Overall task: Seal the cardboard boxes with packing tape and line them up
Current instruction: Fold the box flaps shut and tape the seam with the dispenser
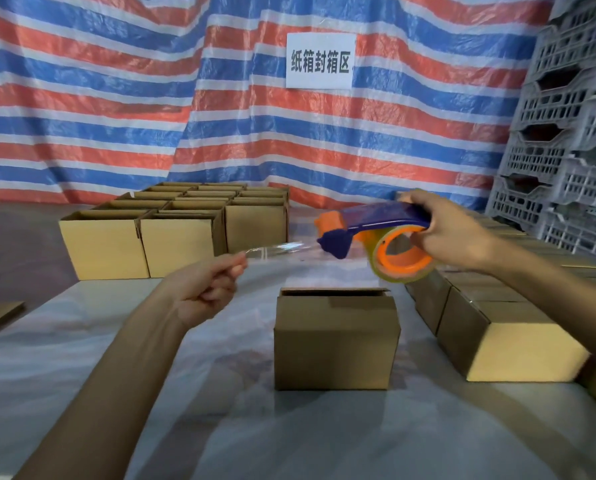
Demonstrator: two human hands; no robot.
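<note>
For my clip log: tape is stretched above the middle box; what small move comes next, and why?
Probably lower the tape onto the box top: the left hand pinches its free end, the right hand holds the dispenser, and it hangs clear above the box.

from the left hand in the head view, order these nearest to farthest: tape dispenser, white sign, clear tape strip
1. clear tape strip, pinched in the left hand
2. tape dispenser, to the right, held by the right hand
3. white sign, far back on the tarp
</note>
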